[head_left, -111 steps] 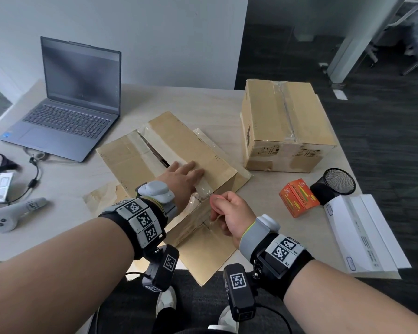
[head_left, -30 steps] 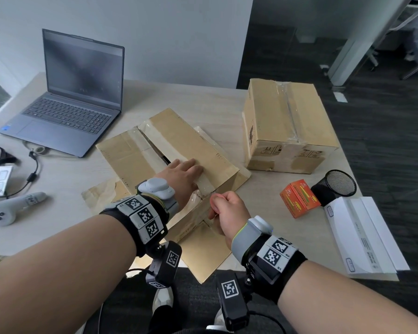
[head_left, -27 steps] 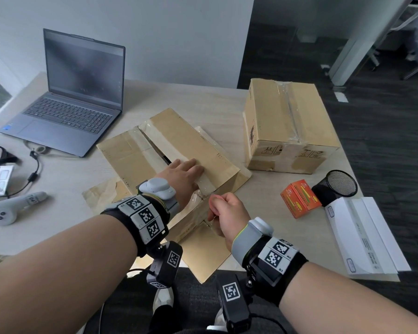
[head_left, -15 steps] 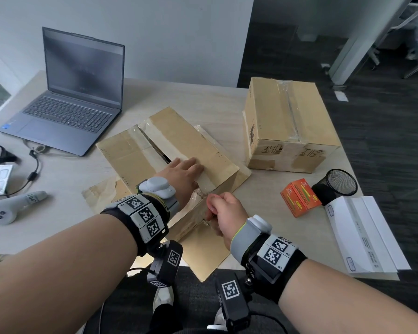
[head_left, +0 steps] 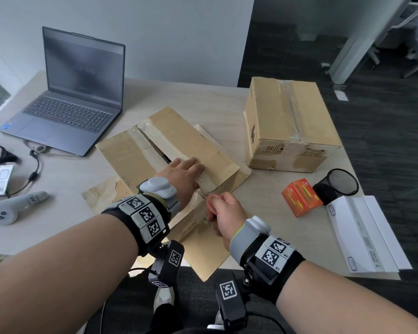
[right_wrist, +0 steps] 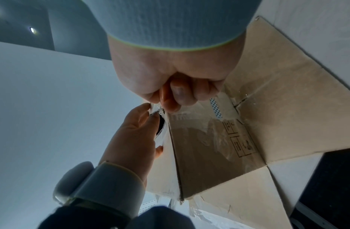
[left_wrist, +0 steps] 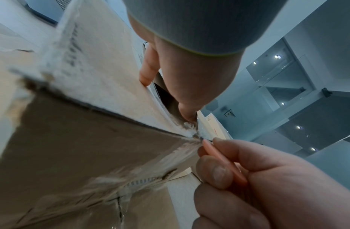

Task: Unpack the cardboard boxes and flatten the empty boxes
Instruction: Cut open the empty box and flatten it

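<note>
Office: laptop [head_left: 75, 97], desk [head_left: 217, 97], carpet [head_left: 384, 141]

Bare forearms, no sleeves. Left hand [head_left: 179, 175]: grey elastic wrist band with thin yellow-green edge, rounded grey plastic pod on top. Behind it, wide black cuff carrying three white square tags with black fiducial patterns. Black camera block hung under wrist, own fiducial tag, thin black cable trailing down. Right hand [head_left: 223, 213]: same grey band, same yellow-green trim, same grey pod. Black cuff with two fiducial tags, small print "R1" and "R2". Black camera block below, one fiducial tag, black cable.
</note>
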`<state>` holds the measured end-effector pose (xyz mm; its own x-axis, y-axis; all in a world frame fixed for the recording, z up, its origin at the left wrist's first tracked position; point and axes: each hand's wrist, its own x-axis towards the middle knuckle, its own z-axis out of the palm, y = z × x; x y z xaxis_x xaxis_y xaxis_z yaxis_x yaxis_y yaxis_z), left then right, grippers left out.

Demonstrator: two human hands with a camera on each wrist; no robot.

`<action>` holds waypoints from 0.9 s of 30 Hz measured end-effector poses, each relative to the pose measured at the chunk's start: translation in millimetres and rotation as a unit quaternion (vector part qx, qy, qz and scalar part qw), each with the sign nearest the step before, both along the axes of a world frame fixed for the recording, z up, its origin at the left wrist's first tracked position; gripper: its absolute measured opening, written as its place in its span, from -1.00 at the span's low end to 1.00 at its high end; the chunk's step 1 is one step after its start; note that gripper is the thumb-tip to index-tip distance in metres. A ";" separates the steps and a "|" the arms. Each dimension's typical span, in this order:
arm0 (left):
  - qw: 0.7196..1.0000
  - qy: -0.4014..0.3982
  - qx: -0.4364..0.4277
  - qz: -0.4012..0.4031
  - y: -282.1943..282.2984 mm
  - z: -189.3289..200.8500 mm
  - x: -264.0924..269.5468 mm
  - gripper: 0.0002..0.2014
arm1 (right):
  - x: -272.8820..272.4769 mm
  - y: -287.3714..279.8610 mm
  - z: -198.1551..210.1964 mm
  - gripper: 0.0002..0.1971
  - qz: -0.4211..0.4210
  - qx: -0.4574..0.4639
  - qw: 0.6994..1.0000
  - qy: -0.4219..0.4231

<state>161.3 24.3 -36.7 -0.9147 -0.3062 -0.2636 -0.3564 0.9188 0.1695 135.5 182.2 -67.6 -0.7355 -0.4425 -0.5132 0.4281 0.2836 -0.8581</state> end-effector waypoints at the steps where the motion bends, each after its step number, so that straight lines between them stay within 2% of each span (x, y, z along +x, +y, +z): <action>1: 1.000 0.000 0.002 0.001 -0.9 -0.9 0.3 -0.45 | 1.1 0.6 0.0 -0.80 0.006 0.002 1.000 0.005; 7: 0.999 0.039 0.005 0.008 0.2 -0.2 3.5 -0.48 | -8.9 8.3 0.6 -0.76 0.031 0.012 0.999 0.021; 10: 0.992 0.101 0.022 0.070 -1.1 5.3 11.7 -0.63 | -12.5 14.0 6.3 -0.69 0.048 0.008 0.999 0.017; 14: 0.985 0.076 0.060 0.143 -7.6 16.1 22.3 -0.86 | -16.9 20.4 14.1 -0.75 0.049 -0.002 0.999 -0.004; 17: 0.986 0.050 0.068 0.143 -3.3 15.8 25.7 -0.72 | -23.3 22.1 14.2 -0.84 0.032 0.015 0.999 -0.002; 19: 0.978 0.041 0.098 0.180 0.6 14.0 25.4 -0.66 | -27.2 23.1 13.7 -0.89 0.027 0.017 0.999 -0.004; 23: 0.940 0.007 0.212 0.269 11.0 22.6 18.2 -0.53 | -29.7 23.6 13.5 -0.93 0.030 0.006 0.999 -0.016; 27: 0.909 -0.026 0.305 0.282 17.9 30.4 5.8 -0.60 | -27.5 26.5 11.2 -0.83 0.038 0.009 0.999 -0.019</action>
